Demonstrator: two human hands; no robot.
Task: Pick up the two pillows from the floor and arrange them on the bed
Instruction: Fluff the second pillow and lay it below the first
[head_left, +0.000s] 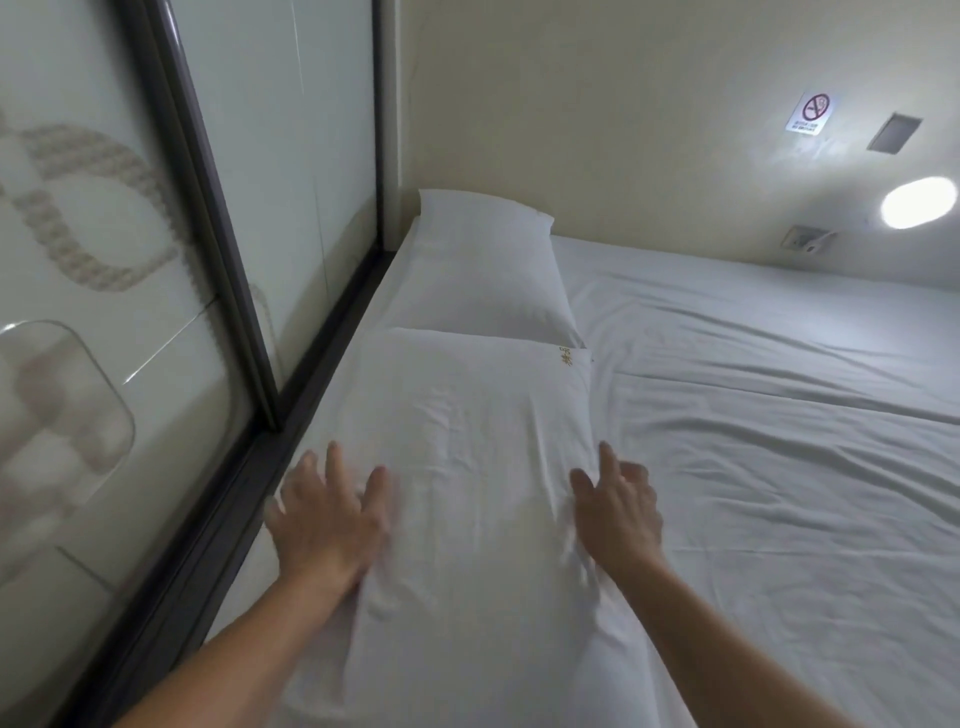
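Both pillows are lying end to end on the bed (753, 415) along the glass partition (156, 260): far pillow (483, 270), near pillow (467, 467). Left hand (327, 514) and right hand (618, 514), fingers spread and gripping nothing, are seemingly smoothing the near one; little is remaining.

Two white pillows are lying flat on the bed (753, 415), end to end along its left edge beside the glass wall. The far pillow (483, 270) is sitting plump and smooth in the corner against the back wall. The near pillow (467, 467) is touching its end, its case wrinkling and showing a small gold embroidered mark at the far right corner. The white bed sheet is lying creased.
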